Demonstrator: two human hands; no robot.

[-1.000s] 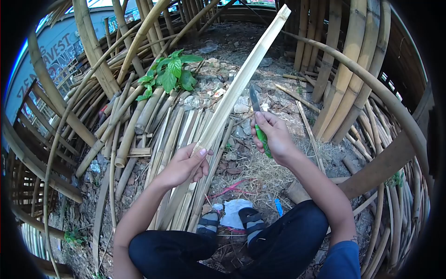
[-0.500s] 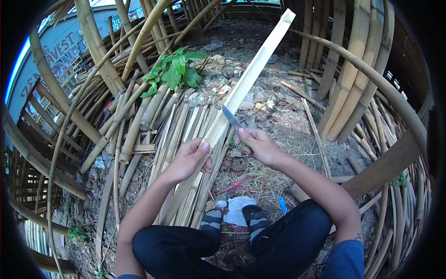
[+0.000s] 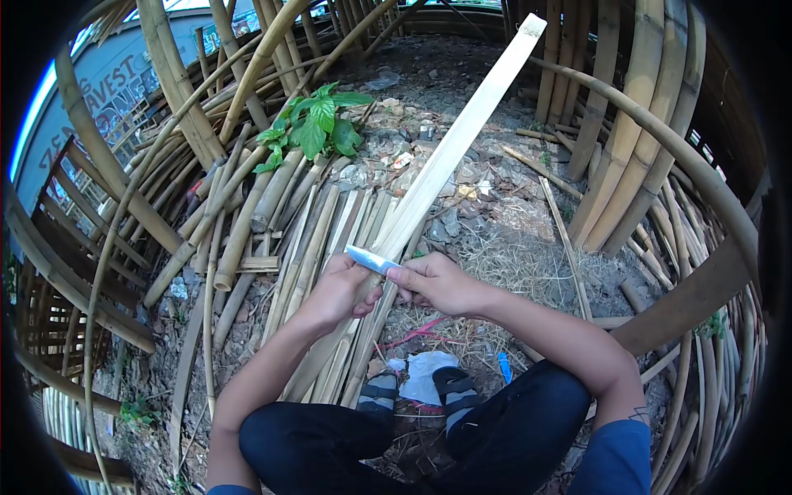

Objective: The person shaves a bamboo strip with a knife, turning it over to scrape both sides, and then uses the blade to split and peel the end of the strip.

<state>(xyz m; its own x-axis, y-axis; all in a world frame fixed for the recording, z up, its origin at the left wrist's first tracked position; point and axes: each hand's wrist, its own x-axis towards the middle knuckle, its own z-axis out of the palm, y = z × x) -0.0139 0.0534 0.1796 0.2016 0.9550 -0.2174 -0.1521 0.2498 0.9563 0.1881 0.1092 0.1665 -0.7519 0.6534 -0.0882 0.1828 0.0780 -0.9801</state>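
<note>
A long pale split bamboo strip slants from my lap up to the far right. My left hand is wrapped round its lower part. In my right hand is a knife, its blade lying across the strip just above my left fingers and pointing left. The thumb of my right hand presses by the base of the blade. Most of the knife's handle is hidden in my fist. Below the hands, several more split bamboo strips lie side by side on the ground.
A leafy green plant grows beyond the strips. Upright bamboo poles stand at the right, and bamboo poles are stacked at the left. A white scrap lies between my sandalled feet, with a blue scrap to the right.
The knife has come down the strip toward my left hand, and its blade has turned from pointing up-left to nearly level. The strip's far end has shifted slightly right.
</note>
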